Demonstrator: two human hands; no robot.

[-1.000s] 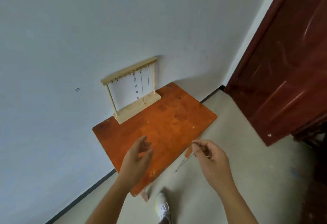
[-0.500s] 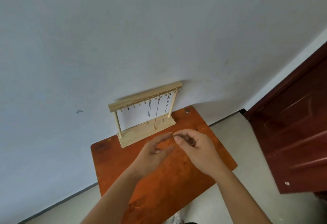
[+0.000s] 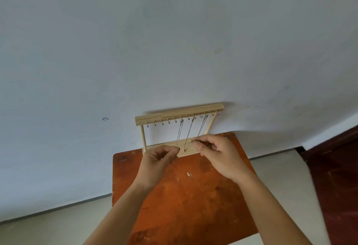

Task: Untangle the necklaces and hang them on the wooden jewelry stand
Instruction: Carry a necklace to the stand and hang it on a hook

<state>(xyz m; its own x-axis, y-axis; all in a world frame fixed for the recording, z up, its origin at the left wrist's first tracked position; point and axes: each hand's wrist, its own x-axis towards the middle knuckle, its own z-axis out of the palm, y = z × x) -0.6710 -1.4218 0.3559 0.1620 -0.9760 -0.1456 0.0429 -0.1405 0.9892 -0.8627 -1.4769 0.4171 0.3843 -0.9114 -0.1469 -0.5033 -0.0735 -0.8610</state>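
- right hand [image 3: 219, 152] pinches a thin necklace [image 3: 193, 141] at its fingertips; left hand [image 3: 161, 158] pinched, contents unclear.
- wooden jewelry stand [image 3: 179, 112] stands just beyond both hands; free hooks [image 3: 161, 122] lie up and left.
- three hung chains [image 3: 188, 132] hang vertically.

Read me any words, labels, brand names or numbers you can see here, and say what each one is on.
None: no readable text anywhere.
The wooden jewelry stand, the orange table and the door carry no lettering.
The small dark curved mark on the wall is no legible letter or number.
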